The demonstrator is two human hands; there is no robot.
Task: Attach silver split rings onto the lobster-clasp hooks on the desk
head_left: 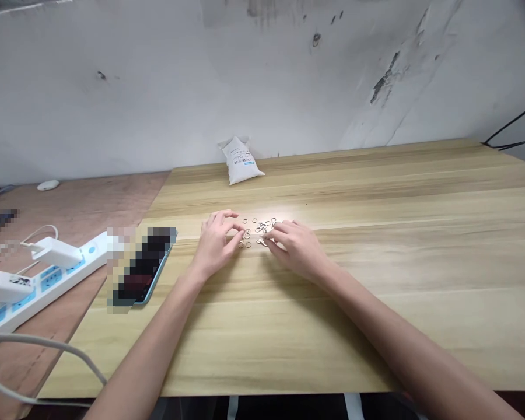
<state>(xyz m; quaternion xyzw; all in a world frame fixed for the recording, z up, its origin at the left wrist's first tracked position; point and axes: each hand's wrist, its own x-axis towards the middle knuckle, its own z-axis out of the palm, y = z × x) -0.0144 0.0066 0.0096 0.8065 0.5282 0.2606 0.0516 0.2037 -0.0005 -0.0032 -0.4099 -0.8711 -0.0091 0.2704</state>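
Observation:
Small silvery metal rings [248, 245] and swivel clasps [261, 227] lie in a loose group on the wooden table. At the left side of the group, my left hand [219, 240] has its thumb and index fingertips together on a metal ring [247, 233]; the other fingers are curled loosely. From the right, my right hand [298, 248] pinches at a small metal clasp [262, 240] between thumb and fingers. The fingertips partly hide both pieces. A few more rings [254, 220] lie just beyond, between the hands.
A white plastic packet [241, 162] with a printed label stands near the wall [166, 81]. On the left lies a phone [151, 265] with a blue edge, partly blurred. Beyond it, a white power strip [48, 286] with plugged-in chargers and cables rests on a brown surface [126, 201].

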